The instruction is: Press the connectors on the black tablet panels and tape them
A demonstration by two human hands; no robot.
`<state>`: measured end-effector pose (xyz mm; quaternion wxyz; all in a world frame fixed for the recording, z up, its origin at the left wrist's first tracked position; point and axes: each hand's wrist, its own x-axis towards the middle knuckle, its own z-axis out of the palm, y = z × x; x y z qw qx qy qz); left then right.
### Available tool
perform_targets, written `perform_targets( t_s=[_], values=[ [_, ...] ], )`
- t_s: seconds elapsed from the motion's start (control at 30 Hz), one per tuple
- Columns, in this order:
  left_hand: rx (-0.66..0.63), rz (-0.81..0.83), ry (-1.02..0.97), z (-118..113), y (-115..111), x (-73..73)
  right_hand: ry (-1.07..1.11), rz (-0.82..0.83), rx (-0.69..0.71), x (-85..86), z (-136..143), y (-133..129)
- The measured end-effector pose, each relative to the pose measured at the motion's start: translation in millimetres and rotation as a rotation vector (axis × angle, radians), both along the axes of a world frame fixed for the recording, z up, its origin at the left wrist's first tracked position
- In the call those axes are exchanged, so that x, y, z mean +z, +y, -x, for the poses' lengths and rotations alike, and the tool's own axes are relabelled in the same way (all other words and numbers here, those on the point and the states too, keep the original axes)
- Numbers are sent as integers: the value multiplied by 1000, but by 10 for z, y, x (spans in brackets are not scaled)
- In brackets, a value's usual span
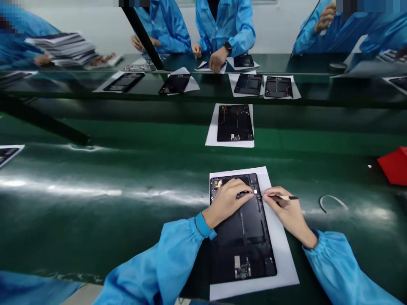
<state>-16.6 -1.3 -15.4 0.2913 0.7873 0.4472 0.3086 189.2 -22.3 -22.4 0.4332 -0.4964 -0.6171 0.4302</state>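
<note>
A black tablet housing (244, 233) with its inside exposed lies on a sheet of white paper (282, 254). My left hand (228, 198) rests over its upper part, thumb and index fingertips close together beside a small pale component (255, 192). Whatever those fingertips pinch, if anything, is too small to make out. At the housing's upper right edge, my right hand (288, 212) grips slim dark tweezers (282, 197) with a pale rear end. Their tip points left, near the left fingertips. A circuit board (243, 270) shows at the housing's bottom end.
Another open tablet housing (235, 123) lies on paper straight ahead. Several more line the raised shelf (210, 91), behind which co-workers in blue smocks (224, 25) sit. To the right are a curled white strip (333, 198) and a red object (394, 165). A dark post (44, 118) slants at left.
</note>
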Motion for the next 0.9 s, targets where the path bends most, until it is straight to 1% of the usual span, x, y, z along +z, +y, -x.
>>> perform_targets(
  t_s=[0.1, 0.23, 0.3, 0.37, 0.47, 0.53, 0.73, 0.9],
  values=[
    [-11, 29, 6, 15, 5, 18, -52, -47, 10, -4, -16, 7],
    [56, 61, -30, 7, 19, 27, -101, -107, 1, 10, -13, 15],
    [55, 54, -38, -4, 26, 20, -105, -120, -6, 23, -4, 14],
    [30, 14, -51, -14, 26, 10, -103, -126, -16, 36, 6, 10],
    [19, -55, -55, -22, 10, 2, -97, -119, -33, 46, 16, -2],
    [10, -69, -17, -16, -8, 5, -83, -103, -46, 42, 17, -10],
    [-23, -28, 120, 25, -39, 11, -52, -34, -90, 24, 11, -24],
    [-5, -1, 135, 19, -39, 19, -53, -19, -102, 36, 20, -18]
  ],
)
